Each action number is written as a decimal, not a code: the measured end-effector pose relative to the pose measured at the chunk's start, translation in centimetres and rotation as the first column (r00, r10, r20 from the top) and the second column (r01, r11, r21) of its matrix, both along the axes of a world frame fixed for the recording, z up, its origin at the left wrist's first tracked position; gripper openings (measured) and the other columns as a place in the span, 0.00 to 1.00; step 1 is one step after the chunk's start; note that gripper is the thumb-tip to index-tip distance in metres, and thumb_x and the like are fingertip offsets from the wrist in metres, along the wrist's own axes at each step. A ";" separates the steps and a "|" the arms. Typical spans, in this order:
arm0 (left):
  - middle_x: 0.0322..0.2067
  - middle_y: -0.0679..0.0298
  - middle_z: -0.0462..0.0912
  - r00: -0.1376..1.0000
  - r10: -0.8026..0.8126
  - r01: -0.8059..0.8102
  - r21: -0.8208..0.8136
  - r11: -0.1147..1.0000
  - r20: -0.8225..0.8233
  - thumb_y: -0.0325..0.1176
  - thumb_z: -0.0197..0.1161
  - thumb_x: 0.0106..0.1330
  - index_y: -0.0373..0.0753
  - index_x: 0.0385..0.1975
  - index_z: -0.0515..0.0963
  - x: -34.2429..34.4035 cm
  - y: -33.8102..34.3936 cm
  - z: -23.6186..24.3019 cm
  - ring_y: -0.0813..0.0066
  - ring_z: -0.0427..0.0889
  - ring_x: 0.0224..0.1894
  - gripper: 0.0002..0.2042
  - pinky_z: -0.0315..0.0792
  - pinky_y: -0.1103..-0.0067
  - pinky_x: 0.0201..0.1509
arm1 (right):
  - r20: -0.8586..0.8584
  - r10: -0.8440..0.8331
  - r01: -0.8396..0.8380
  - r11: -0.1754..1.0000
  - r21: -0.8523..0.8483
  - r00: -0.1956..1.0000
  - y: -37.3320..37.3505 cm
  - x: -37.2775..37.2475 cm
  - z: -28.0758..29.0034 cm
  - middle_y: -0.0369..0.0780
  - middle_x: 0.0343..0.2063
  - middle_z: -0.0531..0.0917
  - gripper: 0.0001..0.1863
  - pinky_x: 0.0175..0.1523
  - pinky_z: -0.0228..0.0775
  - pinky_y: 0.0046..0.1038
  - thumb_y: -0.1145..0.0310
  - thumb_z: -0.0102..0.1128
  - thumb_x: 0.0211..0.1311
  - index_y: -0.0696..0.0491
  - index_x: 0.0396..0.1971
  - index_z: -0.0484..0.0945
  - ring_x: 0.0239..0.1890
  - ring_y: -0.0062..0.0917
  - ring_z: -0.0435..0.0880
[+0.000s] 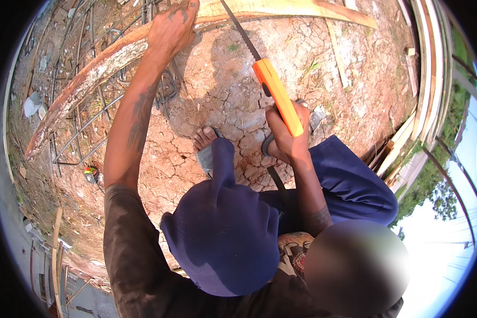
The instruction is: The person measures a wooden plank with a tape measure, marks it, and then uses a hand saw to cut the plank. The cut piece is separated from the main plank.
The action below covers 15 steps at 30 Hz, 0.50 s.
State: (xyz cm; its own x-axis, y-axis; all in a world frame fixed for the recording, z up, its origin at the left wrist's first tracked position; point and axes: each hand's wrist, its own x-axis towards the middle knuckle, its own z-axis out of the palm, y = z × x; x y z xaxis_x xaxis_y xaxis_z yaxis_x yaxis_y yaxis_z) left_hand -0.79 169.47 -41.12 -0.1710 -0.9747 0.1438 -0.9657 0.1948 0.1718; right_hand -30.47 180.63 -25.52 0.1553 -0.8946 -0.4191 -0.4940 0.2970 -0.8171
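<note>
My right hand [287, 130] is closed around the orange handle of a handsaw [279, 98]. The saw's thin toothed blade slants up and away, and its far end meets a long wooden board [249, 8] near the top of the view. On that same board, left of the blade, my left hand [172, 31] grips the near edge; its fingertips are partly hidden and cut off by the frame. The board has rough, pale bark along its left part and appears bent by the lens. Below it, my sandalled feet rest on cracked reddish soil.
Bent steel rods [74, 151] lie at the left, under and beside the board. A small tape measure [90, 174] sits on the ground nearby. Long planks [432, 63] are stacked at the right. A thin wood strip [338, 58] lies right of the saw.
</note>
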 end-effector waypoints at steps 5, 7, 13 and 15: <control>0.46 0.46 0.83 0.998 0.061 -0.060 0.070 0.996 -0.007 0.46 0.77 0.46 0.31 0.48 0.74 -0.2 1.4 -0.3 0.50 0.83 0.51 0.33 0.78 0.64 0.54 | -0.089 0.108 -0.118 0.987 -0.112 0.990 2.3 -2.4 1.6 0.36 0.15 0.78 0.03 0.29 0.69 0.25 0.78 0.60 0.55 0.62 0.28 0.81 0.20 0.17 0.78; 0.47 0.45 0.83 0.997 0.074 -0.071 0.160 0.985 -0.016 0.46 0.77 0.46 0.31 0.48 0.75 -0.9 0.1 0.7 0.50 0.83 0.51 0.33 0.77 0.64 0.54 | 0.001 -0.008 0.008 1.000 -0.027 1.000 -2.2 1.2 -1.7 0.34 0.14 0.73 0.07 0.25 0.60 0.23 0.77 0.60 0.56 0.60 0.20 0.74 0.18 0.13 0.67; 0.45 0.44 0.84 0.998 0.061 -0.059 0.063 0.996 -0.018 0.46 0.77 0.46 0.30 0.48 0.75 0.0 0.5 0.4 0.49 0.84 0.49 0.33 0.79 0.62 0.51 | -0.051 0.082 -0.088 0.990 -0.113 0.995 4.5 -3.7 2.7 0.37 0.22 0.80 0.04 0.35 0.68 0.22 0.80 0.56 0.55 0.63 0.30 0.79 0.25 0.17 0.77; 0.42 0.43 0.84 0.996 0.079 -0.076 0.071 0.995 -0.041 0.43 0.76 0.47 0.29 0.48 0.75 -0.3 0.9 0.3 0.48 0.85 0.47 0.31 0.79 0.61 0.49 | -0.090 0.110 -0.120 0.987 -0.110 0.990 4.4 -3.9 2.3 0.39 0.22 0.80 0.05 0.35 0.69 0.23 0.80 0.56 0.55 0.63 0.30 0.79 0.25 0.19 0.77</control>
